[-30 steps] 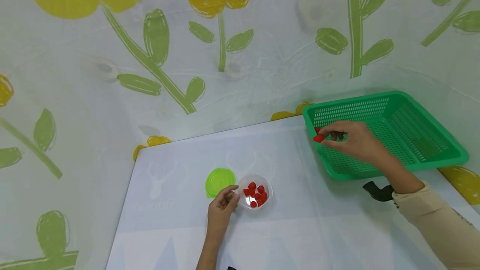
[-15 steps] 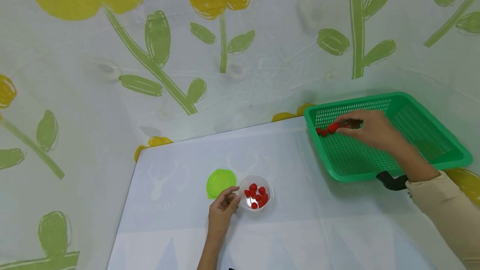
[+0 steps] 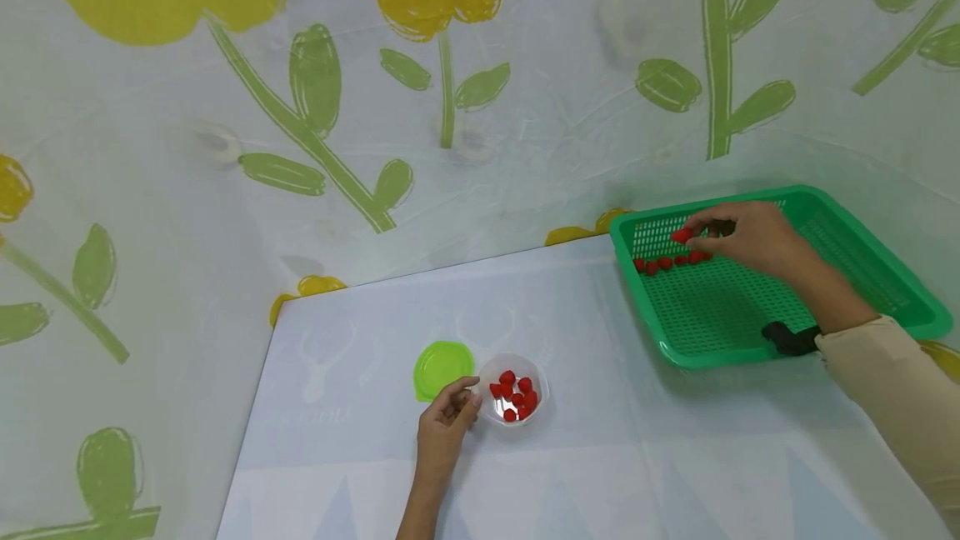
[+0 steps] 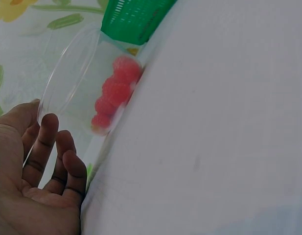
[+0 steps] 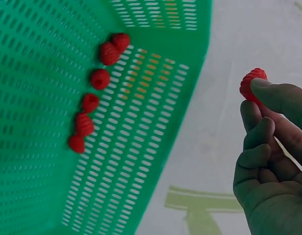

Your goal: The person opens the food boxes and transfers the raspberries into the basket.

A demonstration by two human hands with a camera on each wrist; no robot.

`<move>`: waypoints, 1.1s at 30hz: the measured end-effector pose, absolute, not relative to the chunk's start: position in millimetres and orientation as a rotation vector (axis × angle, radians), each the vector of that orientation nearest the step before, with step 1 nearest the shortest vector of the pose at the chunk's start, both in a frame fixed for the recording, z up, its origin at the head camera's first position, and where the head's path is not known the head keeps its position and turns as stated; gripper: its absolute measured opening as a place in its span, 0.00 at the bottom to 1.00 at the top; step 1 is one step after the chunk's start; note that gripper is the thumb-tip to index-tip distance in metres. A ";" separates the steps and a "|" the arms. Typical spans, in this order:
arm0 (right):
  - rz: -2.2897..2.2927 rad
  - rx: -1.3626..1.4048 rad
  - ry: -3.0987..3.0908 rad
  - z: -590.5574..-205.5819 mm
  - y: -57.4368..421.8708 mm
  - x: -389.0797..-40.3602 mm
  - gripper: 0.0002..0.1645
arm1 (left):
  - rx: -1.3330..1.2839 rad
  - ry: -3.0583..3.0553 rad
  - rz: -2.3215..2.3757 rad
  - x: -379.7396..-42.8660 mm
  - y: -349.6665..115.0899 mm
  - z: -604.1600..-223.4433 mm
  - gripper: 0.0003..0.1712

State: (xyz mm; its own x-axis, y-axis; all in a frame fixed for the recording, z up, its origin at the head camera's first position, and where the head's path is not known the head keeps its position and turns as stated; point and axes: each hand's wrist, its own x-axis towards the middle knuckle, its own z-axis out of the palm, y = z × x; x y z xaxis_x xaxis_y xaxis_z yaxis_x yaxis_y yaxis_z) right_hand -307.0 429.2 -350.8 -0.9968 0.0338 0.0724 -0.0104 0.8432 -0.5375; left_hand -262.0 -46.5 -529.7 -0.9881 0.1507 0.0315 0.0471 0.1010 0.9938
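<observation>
My right hand (image 3: 761,238) pinches a red raspberry (image 5: 252,84) between thumb and fingertips, above the far side of the green basket (image 3: 654,325). Below it, a row of several raspberries (image 5: 100,79) lies in the basket along its far wall. My left hand (image 3: 442,436) holds the rim of a clear plastic bowl (image 4: 67,83) between thumb and forefinger, the other fingers loosely bent. Several more raspberries (image 3: 517,399) lie at the bottom of that bowl, which stands upright on the table.
A bright green lid (image 3: 442,367) lies on the white table (image 3: 360,432) just left of the bowl. The basket stands at the back right, near the flower-printed wall sheet (image 3: 525,148). A black strap (image 3: 787,338) shows at my right wrist.
My right hand has moved right and back with a raspberry, from the basket's left rim to over its far side. The left hand stays at the bowl.
</observation>
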 end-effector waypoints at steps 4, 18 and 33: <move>0.858 -0.007 -2.973 -359.2 436.1 -316.1 0.20 | 0.174 2.273 2.022 -262.7 -47.3 -530.7 0.18; 0.929 0.106 -3.053 -394.8 433.5 -344.0 0.17 | 0.186 2.241 2.063 -262.1 -45.9 -528.2 0.17; 0.841 0.357 -3.098 -428.5 419.8 -360.5 0.10 | 0.215 2.240 2.082 -263.0 -47.0 -529.0 0.16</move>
